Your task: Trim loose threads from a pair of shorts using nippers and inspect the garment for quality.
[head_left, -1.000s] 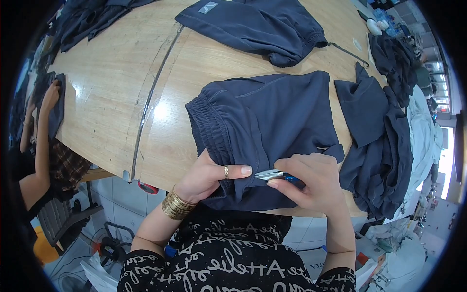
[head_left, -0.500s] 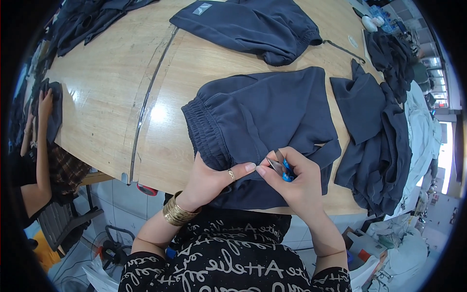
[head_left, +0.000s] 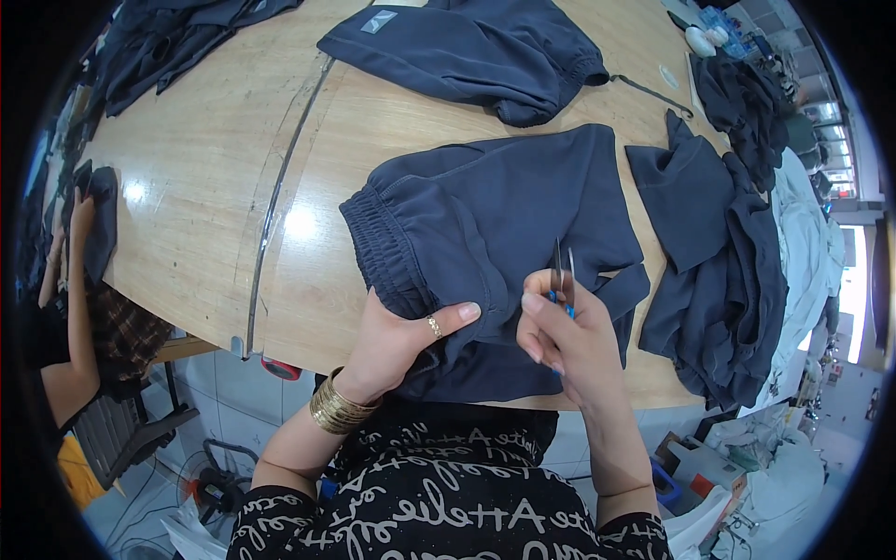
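Observation:
Dark navy trousers (head_left: 523,205) with a gathered elastic waistband (head_left: 385,245) lie on the table in front of me. My left hand (head_left: 411,341) grips them just below the waistband, its thumb flat on the cloth and its fingers hidden beneath. Above the cloth to the right, my right hand (head_left: 569,336) is closed around small thread snips (head_left: 564,280) with blue handles. Their two slim blades stand apart and point away from me, clear of the left thumb.
Another navy garment (head_left: 467,56) lies at the far side, a dark cord (head_left: 653,95) beside it. Navy pieces (head_left: 719,271) are heaped at the right, near pale cloth (head_left: 803,252). A metal strip (head_left: 280,196) crosses the wooden table (head_left: 205,187). At the left, another person's hand (head_left: 82,213) holds dark cloth.
My right hand has drawn away from the left thumb to the right, and the snips have turned so their blades point away from me. The left hand keeps its grip on the trousers.

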